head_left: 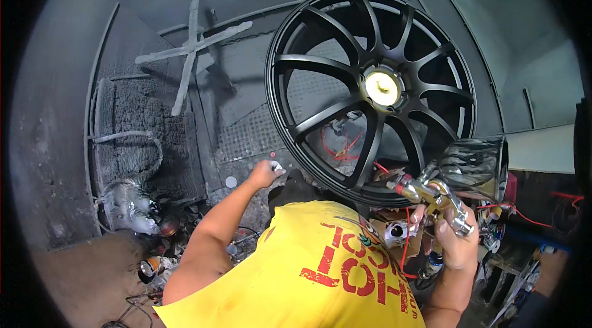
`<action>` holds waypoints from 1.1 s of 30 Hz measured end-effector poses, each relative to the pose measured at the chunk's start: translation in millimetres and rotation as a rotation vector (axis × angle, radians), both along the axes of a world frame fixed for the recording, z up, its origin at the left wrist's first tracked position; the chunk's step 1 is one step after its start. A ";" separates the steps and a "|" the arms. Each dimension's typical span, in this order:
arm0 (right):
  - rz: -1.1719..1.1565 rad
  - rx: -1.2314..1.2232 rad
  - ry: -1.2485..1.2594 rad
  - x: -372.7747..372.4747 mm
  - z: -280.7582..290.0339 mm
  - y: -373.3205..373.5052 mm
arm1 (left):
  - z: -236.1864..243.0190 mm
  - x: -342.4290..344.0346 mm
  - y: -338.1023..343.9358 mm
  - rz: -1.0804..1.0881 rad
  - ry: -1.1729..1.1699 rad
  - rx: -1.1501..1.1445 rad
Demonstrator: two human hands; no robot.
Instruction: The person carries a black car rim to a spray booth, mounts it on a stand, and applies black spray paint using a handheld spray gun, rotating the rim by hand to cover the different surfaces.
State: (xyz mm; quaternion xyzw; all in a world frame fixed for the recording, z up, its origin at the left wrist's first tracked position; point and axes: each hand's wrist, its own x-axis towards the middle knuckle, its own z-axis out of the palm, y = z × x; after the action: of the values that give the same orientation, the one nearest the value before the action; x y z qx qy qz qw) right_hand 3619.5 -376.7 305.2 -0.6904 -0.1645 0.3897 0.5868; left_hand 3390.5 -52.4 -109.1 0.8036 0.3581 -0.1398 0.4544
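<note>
My right hand (453, 238) grips a metal spray gun (435, 197), fingers wrapped around its handle. A large paint-smeared cup (473, 168) sits on the gun, just off the near right rim of a matte black multi-spoke car wheel (324, 117). The wheel stands face up before me, its hub centre (382, 87) showing pale yellow. My left hand (264, 174) is closed near the wheel's lower left, apart from it; a small whitish bit shows at its fingertips, too small to name.
A grey, paint-crusted cross-shaped stand (191, 50) rises at the far left. Below it are a rough, overspray-coated panel (135, 124) and a foil-wrapped object (131, 208). A red hose (405, 248) hangs beside the gun. Cans and clutter lie at lower left and right; grey walls surround the area.
</note>
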 end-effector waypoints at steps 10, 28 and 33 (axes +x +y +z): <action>-0.015 -0.107 0.090 -19.6 43.3 21.2 | -81.4 -33.4 -39.7 -0.227 0.067 -0.070; 0.002 -0.073 0.027 -6.4 34.8 40.7 | -102.1 -68.1 2.4 -0.081 0.191 -0.102; 0.050 -0.123 0.097 -7.2 36.2 45.8 | -82.3 -47.7 -2.4 -0.108 0.174 -0.086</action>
State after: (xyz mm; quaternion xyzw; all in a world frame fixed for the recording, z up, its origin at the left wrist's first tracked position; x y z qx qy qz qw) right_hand 3612.3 -330.9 341.4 -0.7011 -0.1287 0.4466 0.5408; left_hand 3342.9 -54.8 -191.4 0.7861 0.3462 -0.2486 0.4476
